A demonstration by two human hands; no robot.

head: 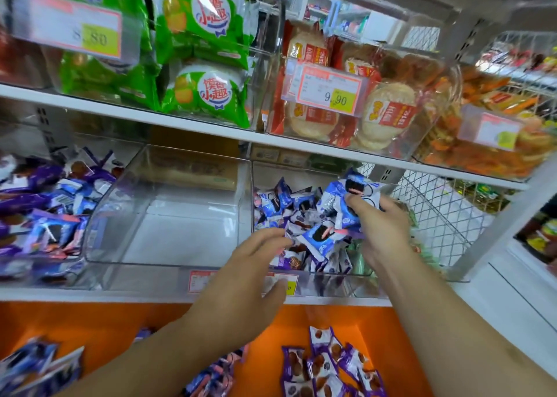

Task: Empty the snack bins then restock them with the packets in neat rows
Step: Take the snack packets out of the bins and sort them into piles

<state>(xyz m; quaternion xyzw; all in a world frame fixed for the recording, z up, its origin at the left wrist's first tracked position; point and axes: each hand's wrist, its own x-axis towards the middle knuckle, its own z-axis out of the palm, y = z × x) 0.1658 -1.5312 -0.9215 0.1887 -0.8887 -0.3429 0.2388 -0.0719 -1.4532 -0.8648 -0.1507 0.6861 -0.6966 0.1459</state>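
Note:
Three clear plastic snack bins sit on the middle shelf. The centre bin (pixel 168 264) holds nothing. The right bin (pixel 337 273) holds a loose heap of blue and purple snack packets (pixel 289 206). My right hand (pixel 382 230) grips a bunch of blue packets (pixel 343 197) above that heap. My left hand (pixel 256 255) reaches over the bin's front wall, fingers extended onto the packets, thumb near the price label. The left bin (pixel 75 255) is piled with purple and blue packets (pixel 39 215).
More purple packets (pixel 328 363) and blue packets (pixel 36 363) lie on the orange ledge (pixel 126 321) below. The upper shelf carries bins of green packets (pixel 199 50), rice crackers (pixel 382 113) and orange snacks (pixel 482 131). A wire basket (pixel 437 209) stands to the right.

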